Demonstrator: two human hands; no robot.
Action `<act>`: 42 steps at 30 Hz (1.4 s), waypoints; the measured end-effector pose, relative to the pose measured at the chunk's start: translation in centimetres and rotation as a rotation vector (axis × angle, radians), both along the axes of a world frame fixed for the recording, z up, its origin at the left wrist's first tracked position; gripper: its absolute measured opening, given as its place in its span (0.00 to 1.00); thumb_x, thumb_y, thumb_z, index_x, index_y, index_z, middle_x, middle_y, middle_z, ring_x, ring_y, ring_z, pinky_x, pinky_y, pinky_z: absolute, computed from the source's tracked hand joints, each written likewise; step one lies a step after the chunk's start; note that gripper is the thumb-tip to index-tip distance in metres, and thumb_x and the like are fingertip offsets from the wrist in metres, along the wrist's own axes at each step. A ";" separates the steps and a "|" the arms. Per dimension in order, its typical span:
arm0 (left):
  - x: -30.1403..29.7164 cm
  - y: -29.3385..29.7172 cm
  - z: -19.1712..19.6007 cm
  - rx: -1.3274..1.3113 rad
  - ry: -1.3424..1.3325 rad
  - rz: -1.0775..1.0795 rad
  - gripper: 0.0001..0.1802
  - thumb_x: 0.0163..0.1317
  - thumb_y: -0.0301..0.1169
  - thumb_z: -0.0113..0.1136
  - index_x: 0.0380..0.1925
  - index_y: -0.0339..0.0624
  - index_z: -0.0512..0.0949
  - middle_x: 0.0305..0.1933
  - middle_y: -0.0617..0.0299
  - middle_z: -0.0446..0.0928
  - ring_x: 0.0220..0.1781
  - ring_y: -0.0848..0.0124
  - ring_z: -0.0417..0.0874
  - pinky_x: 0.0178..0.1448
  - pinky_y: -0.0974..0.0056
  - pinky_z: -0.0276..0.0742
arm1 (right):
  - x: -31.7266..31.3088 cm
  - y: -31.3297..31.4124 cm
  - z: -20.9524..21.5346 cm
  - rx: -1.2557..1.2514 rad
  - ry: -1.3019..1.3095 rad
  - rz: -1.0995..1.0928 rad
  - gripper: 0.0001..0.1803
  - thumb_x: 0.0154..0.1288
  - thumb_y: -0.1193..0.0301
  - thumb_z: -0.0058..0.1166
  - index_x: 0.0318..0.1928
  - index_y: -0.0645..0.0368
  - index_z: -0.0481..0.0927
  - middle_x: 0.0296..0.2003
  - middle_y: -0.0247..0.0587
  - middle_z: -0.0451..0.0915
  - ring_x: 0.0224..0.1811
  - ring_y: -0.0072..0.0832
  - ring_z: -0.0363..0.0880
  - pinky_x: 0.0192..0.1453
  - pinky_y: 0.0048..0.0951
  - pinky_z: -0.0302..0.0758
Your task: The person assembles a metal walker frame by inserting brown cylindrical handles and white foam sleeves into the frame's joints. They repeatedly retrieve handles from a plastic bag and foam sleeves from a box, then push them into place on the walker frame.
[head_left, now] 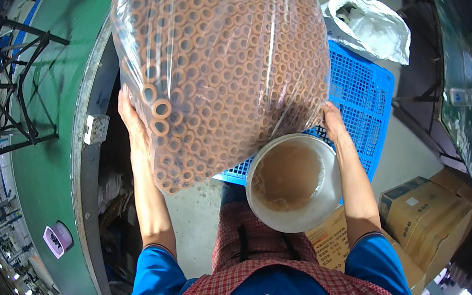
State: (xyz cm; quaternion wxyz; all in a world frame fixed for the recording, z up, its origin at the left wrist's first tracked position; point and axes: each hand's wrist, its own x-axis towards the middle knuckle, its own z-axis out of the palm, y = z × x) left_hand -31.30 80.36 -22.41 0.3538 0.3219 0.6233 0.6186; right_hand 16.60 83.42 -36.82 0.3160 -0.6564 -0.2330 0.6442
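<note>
A large clear plastic bag (225, 55) packed with brown, hollow tubes, their round ends toward me, fills the upper middle of the view. My left hand (131, 118) is closed on the bag's lower left side, its fingers partly hidden by the bag. At the lower right side, my right hand (331, 120) grips the bag's edge. Just below that hand stands a pale round bucket (325, 202) with cloudy brown liquid inside. The bag overlaps part of a blue plastic crate (371, 85), so whether it rests on the crate is hidden.
A long green-topped table (59, 141) runs along my left, with a small lilac tray (57, 240) and a black metal frame (22, 81) on it. A white sack (373, 28) lies behind the crate. Cardboard boxes (429, 214) stand at right, below another table (464, 113).
</note>
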 end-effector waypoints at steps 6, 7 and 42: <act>-1.0 7.2 2.7 0.139 0.097 -0.279 0.21 0.65 0.43 0.56 0.49 0.38 0.74 0.45 0.61 0.77 0.45 0.73 0.76 0.50 0.68 0.73 | 0.0 -1.9 0.9 -0.061 0.059 0.049 0.20 0.77 0.61 0.34 0.63 0.52 0.68 0.63 0.37 0.70 0.66 0.31 0.65 0.65 0.52 0.62; 0.0 8.2 4.1 0.152 0.109 -0.288 0.21 0.64 0.43 0.57 0.49 0.38 0.74 0.45 0.61 0.77 0.45 0.73 0.77 0.49 0.69 0.73 | 0.1 -1.9 0.7 -0.037 0.053 0.008 0.20 0.76 0.61 0.35 0.63 0.52 0.68 0.63 0.37 0.70 0.66 0.31 0.65 0.66 0.51 0.61; 4.8 2.5 6.4 -0.295 -0.204 -0.454 0.36 0.71 0.57 0.37 0.60 0.34 0.69 0.51 0.48 0.78 0.49 0.61 0.83 0.47 0.63 0.83 | 11.0 -4.6 21.1 0.506 -0.474 -0.029 0.38 0.70 0.50 0.47 0.70 0.63 0.56 0.65 0.53 0.64 0.66 0.38 0.65 0.68 0.32 0.62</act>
